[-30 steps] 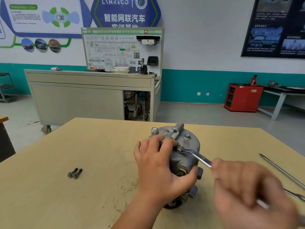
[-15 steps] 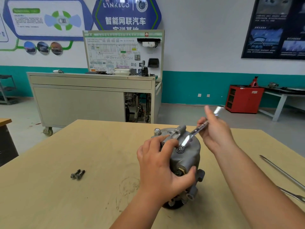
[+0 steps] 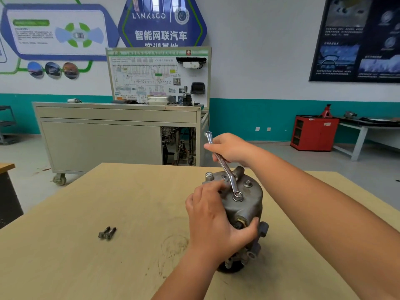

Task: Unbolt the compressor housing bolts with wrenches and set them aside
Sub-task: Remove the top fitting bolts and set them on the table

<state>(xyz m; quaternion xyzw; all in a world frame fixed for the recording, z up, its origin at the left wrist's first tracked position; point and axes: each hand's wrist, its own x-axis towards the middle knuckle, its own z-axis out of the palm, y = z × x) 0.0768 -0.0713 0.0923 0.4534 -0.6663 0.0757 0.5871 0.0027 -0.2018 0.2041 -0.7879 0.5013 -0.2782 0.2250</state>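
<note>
A grey metal compressor (image 3: 246,204) stands upright on the wooden table (image 3: 108,202). My left hand (image 3: 214,219) grips its housing from the near left side, thumb wrapped round the front. My right hand (image 3: 232,149) holds a chrome ring wrench (image 3: 225,167) by its far half. The wrench's ring end sits on a bolt on the housing top (image 3: 238,195). Two more bolts stand in the top, one at the back left (image 3: 208,176) and one at the right (image 3: 247,183). Two removed dark bolts (image 3: 107,232) lie together on the table to the left.
A grey wheeled training bench (image 3: 108,135) with a wiring display board (image 3: 158,76) stands beyond the table. A red cabinet (image 3: 312,133) and a white-legged bench (image 3: 365,126) are at the far right. A dark table edge (image 3: 6,167) shows at the left.
My right hand has swung the wrench counter-clockwise about the bolt, from pointing toward me at the right to pointing away over the housing. My left hand kept its grip.
</note>
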